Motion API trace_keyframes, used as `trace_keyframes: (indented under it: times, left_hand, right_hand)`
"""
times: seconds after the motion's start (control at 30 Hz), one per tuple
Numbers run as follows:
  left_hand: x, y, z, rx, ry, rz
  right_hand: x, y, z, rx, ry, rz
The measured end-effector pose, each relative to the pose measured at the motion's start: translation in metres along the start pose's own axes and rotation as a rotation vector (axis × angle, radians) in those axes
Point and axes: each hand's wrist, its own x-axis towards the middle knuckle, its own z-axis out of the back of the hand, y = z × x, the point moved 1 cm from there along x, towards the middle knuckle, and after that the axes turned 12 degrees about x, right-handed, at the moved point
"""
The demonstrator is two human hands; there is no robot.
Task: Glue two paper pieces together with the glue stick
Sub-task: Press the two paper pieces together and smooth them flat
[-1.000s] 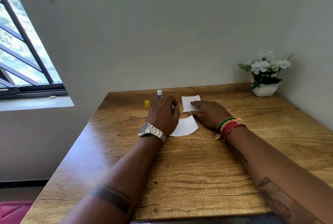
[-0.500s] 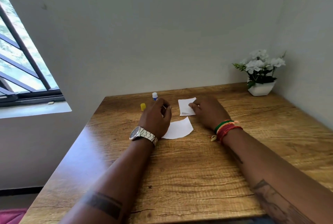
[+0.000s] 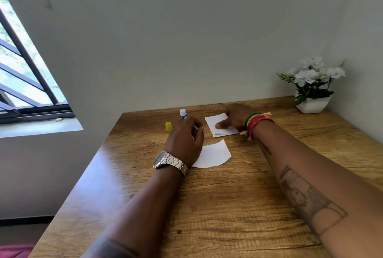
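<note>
Pressing the far paper piece [image 3: 222, 126] flat, right hand [image 3: 236, 117] with fingers spread — left hand [image 3: 185, 139] loosely curled, grip unclear, over the near paper piece [image 3: 213, 154], partly hiding the glue stick [image 3: 183, 114].

Wooden table [image 3: 238, 206] with visible grain, slight sheen at its left edge. Two matt white paper pieces: far one [image 3: 217, 127], near one [image 3: 213, 155]. Glue stick [image 3: 183, 114] and yellow cap [image 3: 168, 126] look smooth plastic. Shiny metal link watch [image 3: 171, 162]. Woven thread bracelets [image 3: 256, 122]. Glossy white pot [image 3: 313, 104] far right. Matt painted wall [image 3: 186, 40].

Pale walls [image 3: 186, 40], barred window [image 3: 24, 75], seemingly daylit.
</note>
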Motion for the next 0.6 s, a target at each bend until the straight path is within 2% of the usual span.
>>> trace_keyframes:
  times: [0.3,0.4,0.47,0.6]
  left_hand:
    - [0.001,-0.001,-0.003,0.014,0.011,-0.007]
    - [0.000,0.000,-0.003,0.020,0.018,-0.007]
    - [0.000,0.000,-0.004,0.016,0.018,-0.011]
    - [0.001,0.000,-0.002,-0.036,-0.051,-0.031]
  right_hand:
    - [0.007,0.007,0.008,0.215,0.081,-0.158]
    - [0.008,0.003,0.007,0.314,-0.012,-0.176]
    - [0.005,-0.003,0.007,0.463,-0.105,-0.167]
    - [-0.014,-0.011,0.007,0.870,-0.212,0.040]
